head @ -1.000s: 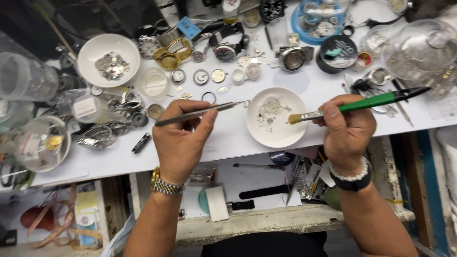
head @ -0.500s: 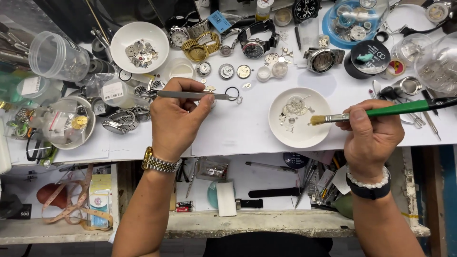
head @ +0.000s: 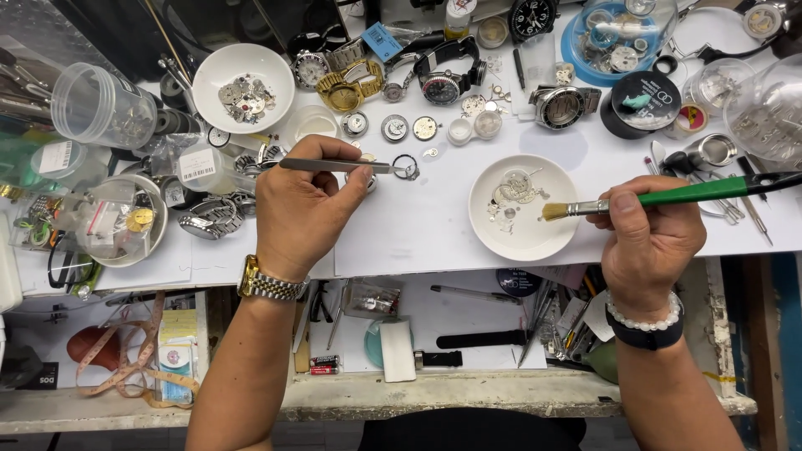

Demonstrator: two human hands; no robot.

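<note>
My left hand was clenched round the tweezers, their long axis running level, tips pointing right and pinching a small dark ring just off the fingers. That ring sat left of the white dish, well apart from it, and the left hand was plainly the nearer one. My right hand gripped a green-handled brush, bristles over the dish's right rim. Left of the dish, beyond my left hand: a clear packet with a white barcode label. Above the dish, a small blue tag and a round black lid with a teal mark.
</note>
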